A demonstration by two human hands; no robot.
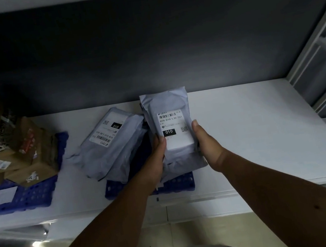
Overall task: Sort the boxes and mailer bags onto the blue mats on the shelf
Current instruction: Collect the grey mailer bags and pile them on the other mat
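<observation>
Mailer bag gripped both sides: left hand, right hand, label up, above middle blue mat. Best lowered flat beside other grey bags, square on mat, released together. Boxes on far-left mat.

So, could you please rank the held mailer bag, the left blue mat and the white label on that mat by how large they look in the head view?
1. Left blue mat, though boxes cover part of it.
2. Held mailer bag, gripped by the left hand and right hand; it is nearer the camera, so its gap to the mat is unsure.
3. White label, clearly smallest.
</observation>
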